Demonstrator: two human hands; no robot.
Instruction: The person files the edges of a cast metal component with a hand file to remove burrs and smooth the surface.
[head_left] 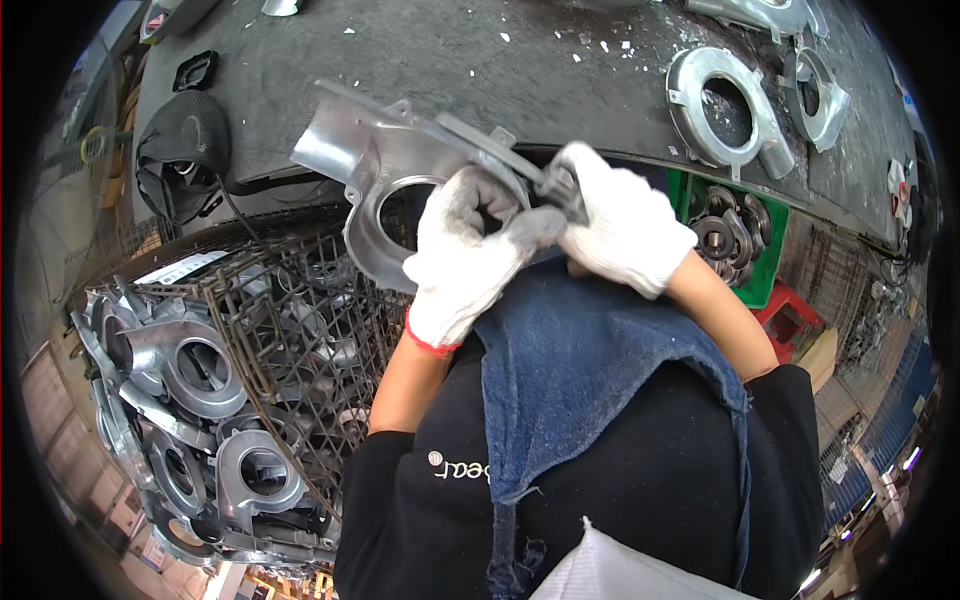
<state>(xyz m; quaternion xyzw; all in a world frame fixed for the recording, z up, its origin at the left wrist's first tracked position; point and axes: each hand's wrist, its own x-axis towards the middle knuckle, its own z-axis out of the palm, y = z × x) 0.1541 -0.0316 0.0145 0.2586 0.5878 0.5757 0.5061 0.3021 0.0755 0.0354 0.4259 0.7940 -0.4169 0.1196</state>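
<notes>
My left hand (470,235), in a white work glove with grey palm and red cuff, is closed on the rim of a silver cast-metal blower housing (365,150). The housing is tilted up at the bench's near edge, its round opening facing me and its spout pointing to the upper left. My right hand (615,215), gloved alike, is closed round the end of a flat grey file (485,145). The file's blade lies along the housing's upper right edge. Fingers and glove hide part of that edge and the file's grip.
More housings (715,110) lie on the dark, chip-strewn bench (420,45). A green crate (775,235) of round metal parts and a red stool (790,320) stand at right. At left, a wire basket (300,330) holds several housings; a black mesh bag (185,150) hangs by the bench.
</notes>
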